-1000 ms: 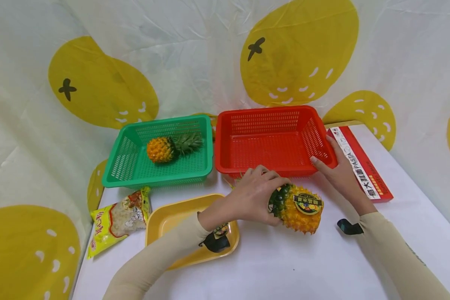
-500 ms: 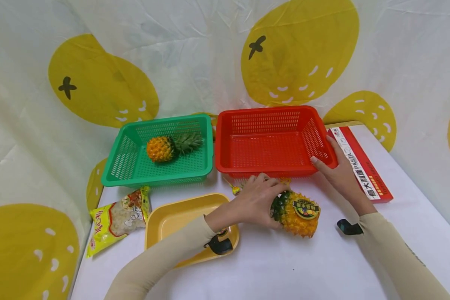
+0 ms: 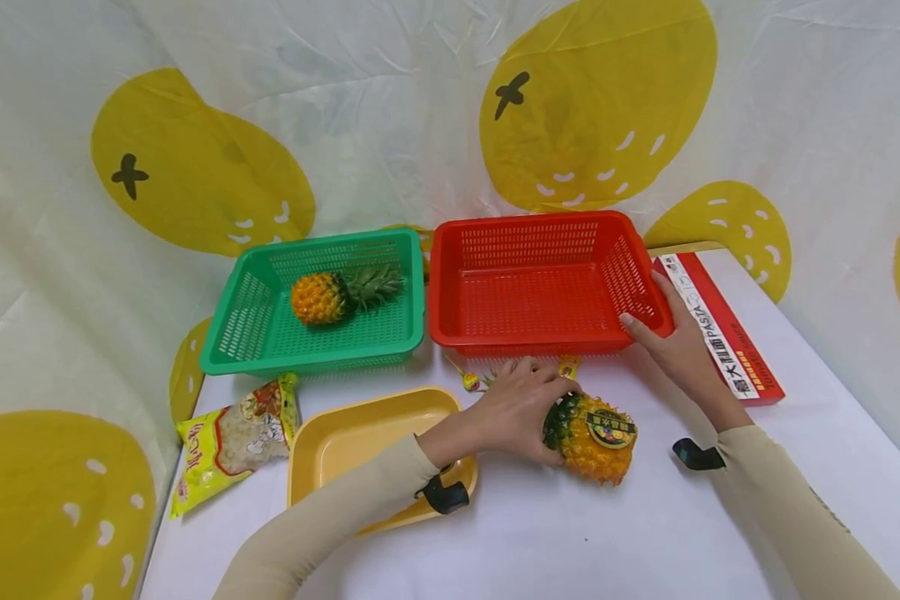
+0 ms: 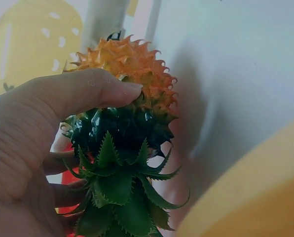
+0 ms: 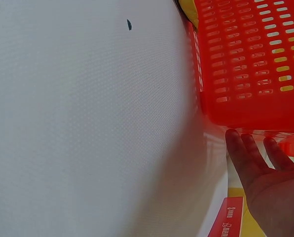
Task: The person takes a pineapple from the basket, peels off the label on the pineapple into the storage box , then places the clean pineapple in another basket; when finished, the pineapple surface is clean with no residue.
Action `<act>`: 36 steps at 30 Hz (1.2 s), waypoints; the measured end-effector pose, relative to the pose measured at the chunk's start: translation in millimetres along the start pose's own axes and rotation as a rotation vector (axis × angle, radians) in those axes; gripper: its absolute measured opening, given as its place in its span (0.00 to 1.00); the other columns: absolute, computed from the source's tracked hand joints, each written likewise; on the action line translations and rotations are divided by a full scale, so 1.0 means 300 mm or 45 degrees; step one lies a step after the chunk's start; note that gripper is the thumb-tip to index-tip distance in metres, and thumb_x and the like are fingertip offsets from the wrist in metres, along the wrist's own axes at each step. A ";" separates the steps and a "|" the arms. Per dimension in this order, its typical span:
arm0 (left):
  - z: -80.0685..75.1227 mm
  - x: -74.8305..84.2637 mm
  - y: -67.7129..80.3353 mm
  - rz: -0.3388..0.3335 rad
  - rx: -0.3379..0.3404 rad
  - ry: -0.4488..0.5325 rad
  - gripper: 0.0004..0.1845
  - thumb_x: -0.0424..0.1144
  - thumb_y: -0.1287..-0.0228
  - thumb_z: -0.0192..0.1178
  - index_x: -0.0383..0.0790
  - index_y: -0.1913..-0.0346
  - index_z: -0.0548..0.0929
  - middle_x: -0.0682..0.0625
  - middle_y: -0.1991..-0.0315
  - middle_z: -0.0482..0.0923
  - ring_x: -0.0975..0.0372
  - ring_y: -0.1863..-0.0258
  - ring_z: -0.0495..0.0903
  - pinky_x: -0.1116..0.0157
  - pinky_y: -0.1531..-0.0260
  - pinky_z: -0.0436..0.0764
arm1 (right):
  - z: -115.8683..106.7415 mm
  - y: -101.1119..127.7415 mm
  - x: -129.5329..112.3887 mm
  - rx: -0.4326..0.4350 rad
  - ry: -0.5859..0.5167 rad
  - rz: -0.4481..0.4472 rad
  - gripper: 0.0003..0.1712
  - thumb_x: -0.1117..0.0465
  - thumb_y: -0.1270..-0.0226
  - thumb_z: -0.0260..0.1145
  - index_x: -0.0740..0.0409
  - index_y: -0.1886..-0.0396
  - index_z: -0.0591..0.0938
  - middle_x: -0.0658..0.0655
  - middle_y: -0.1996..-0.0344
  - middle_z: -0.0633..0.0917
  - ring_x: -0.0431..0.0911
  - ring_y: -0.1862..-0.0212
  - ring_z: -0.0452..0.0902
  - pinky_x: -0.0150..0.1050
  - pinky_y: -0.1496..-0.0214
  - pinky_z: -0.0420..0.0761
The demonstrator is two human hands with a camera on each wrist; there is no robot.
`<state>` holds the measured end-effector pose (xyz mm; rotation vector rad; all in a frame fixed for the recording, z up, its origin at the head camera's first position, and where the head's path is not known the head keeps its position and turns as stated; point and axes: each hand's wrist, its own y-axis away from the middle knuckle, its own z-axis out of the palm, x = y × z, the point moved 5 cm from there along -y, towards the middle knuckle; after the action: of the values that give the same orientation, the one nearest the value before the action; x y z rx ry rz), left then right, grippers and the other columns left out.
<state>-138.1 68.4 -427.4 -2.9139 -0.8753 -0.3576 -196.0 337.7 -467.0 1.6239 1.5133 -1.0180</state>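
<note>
A yellow pineapple [image 3: 598, 440] with a round label lies on the white table [image 3: 615, 533], just in front of the red basket [image 3: 543, 283]. My left hand [image 3: 521, 407] grips it at the leafy crown end; in the left wrist view the thumb [image 4: 83, 91] presses across the pineapple [image 4: 132, 69] above its green leaves [image 4: 120, 187]. My right hand [image 3: 671, 337] rests with straight fingers against the near right corner of the red basket [image 5: 250, 59], fingers [image 5: 253, 153] touching its wall. A second pineapple [image 3: 337, 293] lies in the green basket [image 3: 247, 333].
A yellow tray [image 3: 345, 442] sits under my left forearm. A snack bag [image 3: 228, 437] lies at the left table edge. A red pasta box [image 3: 720, 329] lies right of the red basket. Small wrapped sweets [image 3: 471, 382] lie before the red basket. A patterned sheet backs the table.
My left hand has slid the pineapple slightly toward me and left, and turned it a little. The right hand stays on the red basket.
</note>
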 end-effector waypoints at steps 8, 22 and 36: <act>0.015 0.000 0.006 0.000 -0.054 0.028 0.48 0.65 0.54 0.81 0.55 0.28 0.76 0.53 0.34 0.75 0.56 0.35 0.68 0.59 0.42 0.68 | 0.001 -0.004 -0.001 0.005 0.014 0.013 0.53 0.43 0.25 0.68 0.32 0.12 0.46 0.64 0.22 0.62 0.64 0.29 0.60 0.21 0.58 0.76; 0.020 -0.014 0.008 0.019 -0.125 0.059 0.49 0.66 0.51 0.79 0.54 0.26 0.74 0.53 0.35 0.74 0.56 0.35 0.68 0.56 0.36 0.67 | 0.002 0.003 -0.004 0.024 0.009 0.007 0.52 0.42 0.25 0.68 0.30 0.12 0.47 0.63 0.22 0.63 0.63 0.29 0.61 0.20 0.58 0.76; 0.022 -0.038 0.015 0.054 -0.198 0.143 0.51 0.65 0.48 0.79 0.55 0.23 0.70 0.54 0.31 0.72 0.58 0.34 0.66 0.57 0.33 0.65 | 0.003 0.007 -0.006 0.023 -0.013 0.005 0.52 0.43 0.25 0.68 0.30 0.12 0.47 0.62 0.23 0.63 0.63 0.29 0.62 0.21 0.57 0.76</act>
<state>-143.7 59.5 -436.5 -3.0108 -0.8028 -0.6056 -193.9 335.8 -465.9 1.6312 1.4982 -1.0388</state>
